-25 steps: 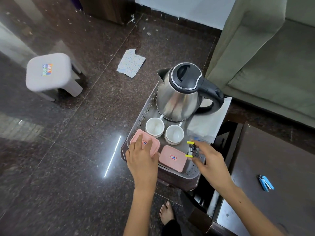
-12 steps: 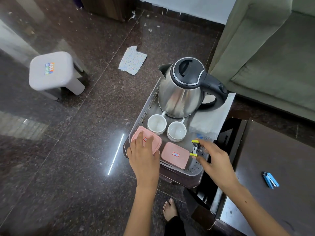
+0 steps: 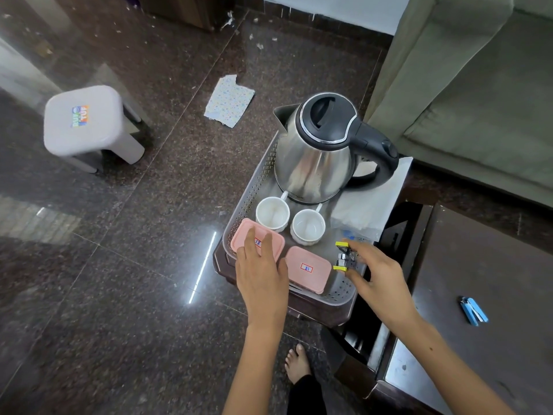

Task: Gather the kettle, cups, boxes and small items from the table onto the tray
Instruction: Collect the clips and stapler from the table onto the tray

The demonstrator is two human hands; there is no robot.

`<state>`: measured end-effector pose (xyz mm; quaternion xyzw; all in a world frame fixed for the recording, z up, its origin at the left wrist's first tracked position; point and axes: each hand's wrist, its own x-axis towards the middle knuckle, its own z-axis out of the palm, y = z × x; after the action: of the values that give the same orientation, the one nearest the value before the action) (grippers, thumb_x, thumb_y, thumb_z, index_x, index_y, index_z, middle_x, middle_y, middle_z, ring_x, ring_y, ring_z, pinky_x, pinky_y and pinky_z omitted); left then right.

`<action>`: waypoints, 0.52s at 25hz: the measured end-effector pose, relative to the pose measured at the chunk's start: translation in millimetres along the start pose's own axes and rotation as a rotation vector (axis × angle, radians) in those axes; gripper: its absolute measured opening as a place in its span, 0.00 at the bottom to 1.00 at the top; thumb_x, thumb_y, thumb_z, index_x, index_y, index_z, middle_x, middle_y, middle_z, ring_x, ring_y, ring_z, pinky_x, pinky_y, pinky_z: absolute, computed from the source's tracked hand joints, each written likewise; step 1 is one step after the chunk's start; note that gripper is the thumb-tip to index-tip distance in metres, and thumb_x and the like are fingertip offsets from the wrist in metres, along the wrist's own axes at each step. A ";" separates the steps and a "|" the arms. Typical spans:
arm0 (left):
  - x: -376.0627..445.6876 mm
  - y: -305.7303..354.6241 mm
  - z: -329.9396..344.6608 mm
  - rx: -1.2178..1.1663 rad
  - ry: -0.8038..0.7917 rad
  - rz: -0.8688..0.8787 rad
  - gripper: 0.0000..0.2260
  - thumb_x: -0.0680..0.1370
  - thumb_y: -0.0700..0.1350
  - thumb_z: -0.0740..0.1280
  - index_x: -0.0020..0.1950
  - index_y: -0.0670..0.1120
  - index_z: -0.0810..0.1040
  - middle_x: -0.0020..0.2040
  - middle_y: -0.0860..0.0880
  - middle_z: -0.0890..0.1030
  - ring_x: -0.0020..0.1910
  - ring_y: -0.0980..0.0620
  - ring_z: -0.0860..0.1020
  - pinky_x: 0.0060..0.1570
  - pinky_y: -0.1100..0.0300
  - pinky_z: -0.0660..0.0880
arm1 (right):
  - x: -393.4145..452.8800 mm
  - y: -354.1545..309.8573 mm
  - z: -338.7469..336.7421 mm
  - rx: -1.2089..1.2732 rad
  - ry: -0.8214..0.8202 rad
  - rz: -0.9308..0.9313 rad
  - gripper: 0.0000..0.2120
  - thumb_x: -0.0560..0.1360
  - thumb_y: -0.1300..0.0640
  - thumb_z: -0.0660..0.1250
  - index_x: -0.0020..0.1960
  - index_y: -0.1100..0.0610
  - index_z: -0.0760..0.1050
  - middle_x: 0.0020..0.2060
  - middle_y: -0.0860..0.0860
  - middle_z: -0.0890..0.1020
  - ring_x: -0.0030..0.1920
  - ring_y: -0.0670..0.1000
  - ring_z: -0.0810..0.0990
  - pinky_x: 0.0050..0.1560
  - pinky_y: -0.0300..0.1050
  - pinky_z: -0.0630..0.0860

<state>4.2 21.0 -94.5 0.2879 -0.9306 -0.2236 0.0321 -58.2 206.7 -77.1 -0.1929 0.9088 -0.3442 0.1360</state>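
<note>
Left hand (image 3: 263,280) lower — off pink box (image 3: 257,241)

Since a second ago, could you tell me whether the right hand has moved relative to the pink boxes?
No: the right hand still holds the yellow-tipped item just right of the right pink box.

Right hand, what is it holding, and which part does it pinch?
The right hand pinches a small metal gadget with yellow end caps at its right side, over the grey perforated tray. The left hand only rests flat on a pink box lid.
</note>
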 end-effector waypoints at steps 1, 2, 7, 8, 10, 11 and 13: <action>-0.5 -0.3 -0.6 -0.003 0.011 0.004 0.20 0.68 0.42 0.73 0.59 0.43 0.76 0.65 0.40 0.74 0.57 0.39 0.73 0.53 0.48 0.72 | 2.9 2.1 -1.1 -0.038 -0.021 -0.035 0.25 0.69 0.68 0.72 0.63 0.54 0.74 0.54 0.47 0.80 0.53 0.42 0.77 0.55 0.32 0.70; -1.1 0.2 -2.0 -0.010 0.026 0.009 0.19 0.69 0.44 0.73 0.59 0.44 0.76 0.64 0.41 0.74 0.58 0.40 0.72 0.54 0.49 0.70 | 7.0 5.0 -2.8 -0.103 -0.056 -0.095 0.25 0.68 0.69 0.72 0.63 0.54 0.75 0.55 0.48 0.80 0.54 0.46 0.78 0.56 0.36 0.73; -14.0 13.3 -6.3 -0.070 0.072 0.087 0.12 0.72 0.45 0.69 0.55 0.45 0.78 0.62 0.43 0.75 0.54 0.43 0.73 0.51 0.54 0.64 | 47.2 21.6 -14.5 -0.505 -0.353 -0.558 0.25 0.63 0.69 0.72 0.56 0.51 0.77 0.52 0.46 0.82 0.54 0.51 0.80 0.43 0.43 0.81; -18.0 15.9 -4.9 -0.076 0.061 0.097 0.12 0.72 0.45 0.68 0.54 0.45 0.78 0.62 0.44 0.76 0.54 0.43 0.73 0.51 0.54 0.64 | 53.9 24.8 -13.1 -0.585 -0.428 -0.646 0.20 0.66 0.67 0.70 0.54 0.50 0.77 0.50 0.45 0.82 0.53 0.51 0.79 0.42 0.43 0.80; -25.5 19.6 -0.6 -0.089 0.030 0.093 0.12 0.71 0.46 0.67 0.53 0.46 0.79 0.62 0.45 0.76 0.55 0.44 0.74 0.51 0.54 0.64 | 62.2 28.0 -9.3 -0.738 -0.528 -0.795 0.12 0.71 0.64 0.66 0.49 0.49 0.76 0.44 0.44 0.81 0.50 0.51 0.78 0.40 0.43 0.77; -28.9 21.0 0.9 -0.093 0.017 0.087 0.12 0.71 0.46 0.67 0.53 0.46 0.80 0.62 0.45 0.76 0.55 0.44 0.74 0.51 0.54 0.65 | 64.8 28.0 -8.4 -0.792 -0.549 -0.854 0.10 0.71 0.63 0.66 0.47 0.49 0.76 0.42 0.44 0.81 0.47 0.51 0.78 0.38 0.42 0.75; -34.2 24.0 2.6 -0.097 0.011 0.084 0.11 0.71 0.46 0.68 0.52 0.46 0.80 0.61 0.45 0.77 0.54 0.44 0.74 0.50 0.53 0.66 | 71.0 25.7 -8.7 -0.856 -0.549 -0.944 0.08 0.68 0.62 0.68 0.44 0.50 0.77 0.38 0.44 0.80 0.43 0.50 0.78 0.34 0.41 0.72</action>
<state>19.7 58.4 -84.1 0.2479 -0.9298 -0.2652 0.0604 -131.2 197.9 -96.3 -0.6843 0.7162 0.0836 0.1087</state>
